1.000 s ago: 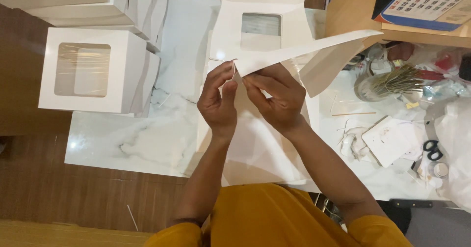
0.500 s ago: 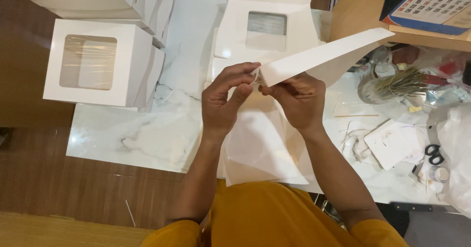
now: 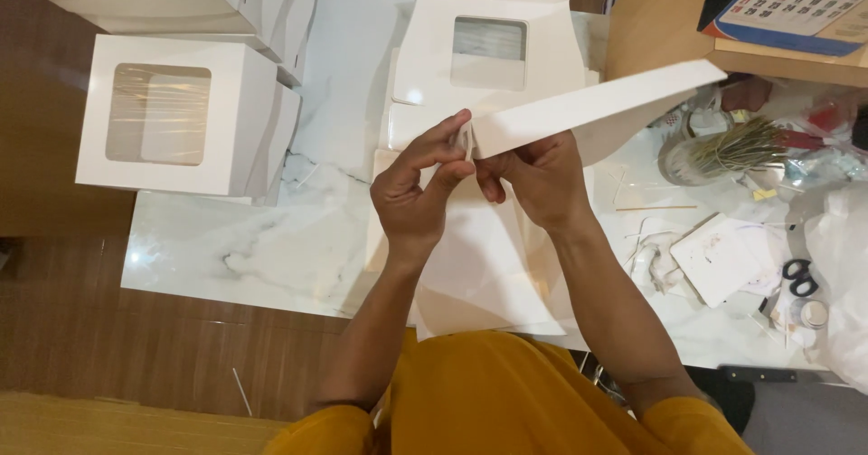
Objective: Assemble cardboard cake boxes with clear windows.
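A flat white cardboard box blank (image 3: pixel 488 265) lies on the marble tabletop (image 3: pixel 262 247) in front of me. One long side panel (image 3: pixel 597 102) of it is raised, slanting up to the right. My left hand (image 3: pixel 418 197) pinches the near end of that panel with thumb and fingers. My right hand (image 3: pixel 541 179) grips the same end from the other side, fingers curled under it. Another unfolded blank with a clear window (image 3: pixel 488 52) lies just beyond.
Assembled white window boxes (image 3: pixel 176 116) stand stacked at the left. At the right are a glass jar of sticks (image 3: pixel 723 152), paper scraps, scissors (image 3: pixel 800 276), a white plastic bag and a desk calendar (image 3: pixel 796 7) on a wooden surface.
Both hands have drawn closer together on the panel's end. The raised panel has swung up and straightened, now reaching farther to the right.
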